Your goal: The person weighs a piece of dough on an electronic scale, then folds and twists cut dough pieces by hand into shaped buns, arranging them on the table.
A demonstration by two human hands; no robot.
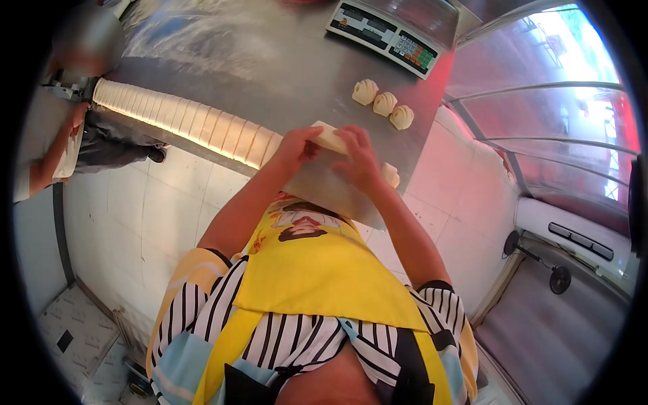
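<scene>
Between my hands a pale strip of dough (pixel 329 138) lies over the metal table. My left hand (pixel 301 147) has its fingers closed on the strip's left end. My right hand (pixel 358 156) grips its right side, with fingers bent over it. A long row of cut dough pieces (pixel 182 121) runs along the table's front edge to the left of my hands. Another small dough piece (pixel 389 175) sits by my right wrist, partly hidden by it. Three shaped dough rolls (pixel 385 104) stand in a slanting line beyond my right hand.
A digital scale (pixel 385 37) stands at the back right of the metal table (pixel 283 74), which has flour scattered at the back left. Another person (pixel 57 135) is at the table's far left end. A clear plastic curtain (pixel 547 115) hangs at the right.
</scene>
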